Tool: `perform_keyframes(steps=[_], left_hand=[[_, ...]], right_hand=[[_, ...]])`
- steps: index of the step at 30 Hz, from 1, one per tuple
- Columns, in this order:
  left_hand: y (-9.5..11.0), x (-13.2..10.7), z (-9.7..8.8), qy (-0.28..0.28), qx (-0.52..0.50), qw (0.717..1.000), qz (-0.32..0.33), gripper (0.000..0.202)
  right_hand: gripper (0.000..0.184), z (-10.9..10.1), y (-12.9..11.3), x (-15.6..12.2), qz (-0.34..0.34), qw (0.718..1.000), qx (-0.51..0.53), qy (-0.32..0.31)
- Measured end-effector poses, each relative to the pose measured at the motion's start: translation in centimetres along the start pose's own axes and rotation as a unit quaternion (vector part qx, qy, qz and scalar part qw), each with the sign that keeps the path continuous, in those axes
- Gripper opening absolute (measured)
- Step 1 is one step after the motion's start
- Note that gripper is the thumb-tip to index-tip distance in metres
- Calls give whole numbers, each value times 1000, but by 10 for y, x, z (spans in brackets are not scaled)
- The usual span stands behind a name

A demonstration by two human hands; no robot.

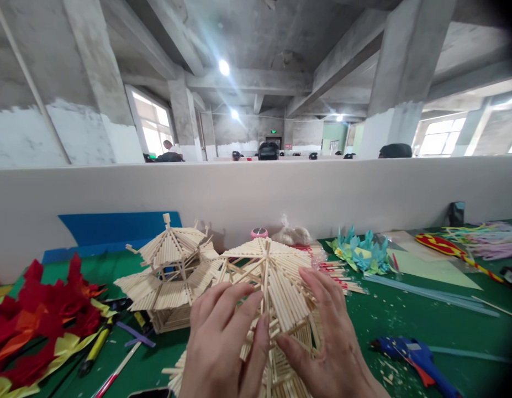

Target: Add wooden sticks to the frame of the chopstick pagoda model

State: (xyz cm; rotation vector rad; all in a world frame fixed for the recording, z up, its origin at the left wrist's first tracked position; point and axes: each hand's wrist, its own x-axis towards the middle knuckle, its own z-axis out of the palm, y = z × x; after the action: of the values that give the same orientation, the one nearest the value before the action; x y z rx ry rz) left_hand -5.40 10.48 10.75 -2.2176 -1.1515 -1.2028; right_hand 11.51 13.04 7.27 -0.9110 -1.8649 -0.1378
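A model pavilion of pale wooden sticks [286, 296] stands right in front of me, its many-sided roof partly filled in with rows of sticks. My left hand [228, 340] is at the roof's left side, thumb and forefinger close together at a roof rib. On the other side, my right hand [332, 331] grips a stick-covered roof panel, fingers on its outer edge and thumb at its lower edge. The hands hide much of the model's lower part. Behind and to the left is a second stick pavilion [173, 276] with tiered roofs.
A blue glue gun [417, 356] lies at the right among wood scraps. Pale blue glue sticks [433, 294], a blue paper flower [361, 251] and bundled sticks [338, 276] are farther back. Red petals [44, 315] and a yellow utility knife [96, 348] lie left. A white partition [256, 193] bounds the table.
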Motion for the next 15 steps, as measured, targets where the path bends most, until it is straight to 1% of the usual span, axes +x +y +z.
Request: perform_keyframes(steps=[3, 5, 8, 10, 12, 15], left_hand=[[-3, 5, -5, -28, 2, 999, 21, 25], [-5, 8, -7, -44, -7, 999, 21, 24], [-7, 11, -8, -49, -35, 998, -1, 23], [-6, 12, -8, -47, -50, 998, 1, 23], [-5, 13, -8, -47, -55, 997, 16, 24], [-3, 14, -8, -54, -41, 997, 38, 24]], right_hand=[[71, -1, -1, -2, 6, 1000, 6, -2], [73, -3, -1, -3, 10, 1000, 10, -5], [72, -6, -2, -3, 6, 1000, 24, 0], [67, -10, -2, -4, -4, 999, 45, 15], [55, -14, 0, -7, -14, 996, 72, 41], [23, -19, 4, -15, -21, 991, 106, 76]])
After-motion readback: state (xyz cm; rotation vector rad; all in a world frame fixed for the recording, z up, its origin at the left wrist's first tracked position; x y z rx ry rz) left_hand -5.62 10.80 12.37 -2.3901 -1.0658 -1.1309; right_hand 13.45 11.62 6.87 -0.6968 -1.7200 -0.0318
